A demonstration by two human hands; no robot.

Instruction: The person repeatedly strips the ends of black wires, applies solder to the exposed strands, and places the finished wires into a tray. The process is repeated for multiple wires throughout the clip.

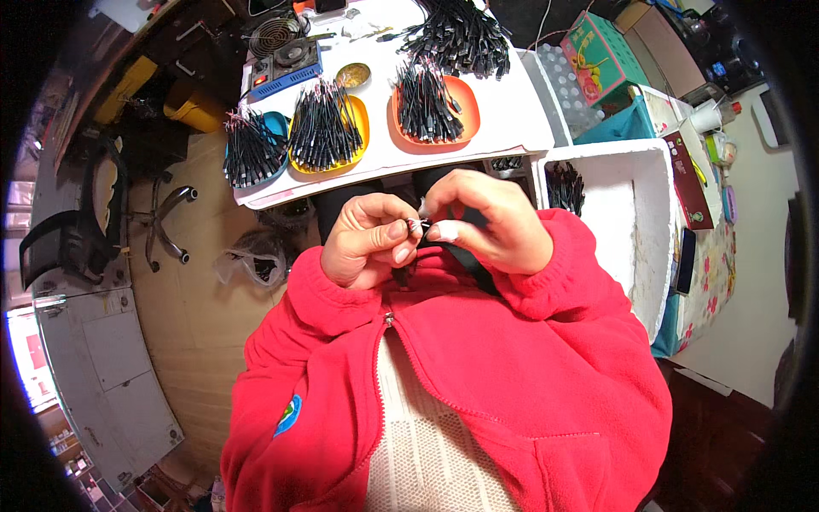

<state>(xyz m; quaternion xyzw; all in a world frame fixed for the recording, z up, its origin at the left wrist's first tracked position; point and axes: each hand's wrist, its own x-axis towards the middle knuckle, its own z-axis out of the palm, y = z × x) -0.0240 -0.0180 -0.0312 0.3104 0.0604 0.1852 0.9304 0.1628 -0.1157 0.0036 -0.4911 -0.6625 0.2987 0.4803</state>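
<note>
Both my hands meet in front of my chest, just short of the table's near edge. Between the thumb and fingers of my left hand (373,237) is pinched a short black cable (415,225) with thin light and reddish wire ends. My right hand (495,218) is closed too, its thumb and forefinger pressed at the black part of the same cable. A white wrap covers the tip of the right thumb. Most of the cable is hidden by the fingers. Past my hands, bundles of similar black cables lie in a blue, a yellow (359,128) and an orange tray (463,96).
A larger pile of black cables (456,38) lies at the table's back. Left of it stand a blue heating device (290,68) and a small round tin (353,76). At right is a white foam box (644,188) with cables inside. An office chair (94,213) stands left.
</note>
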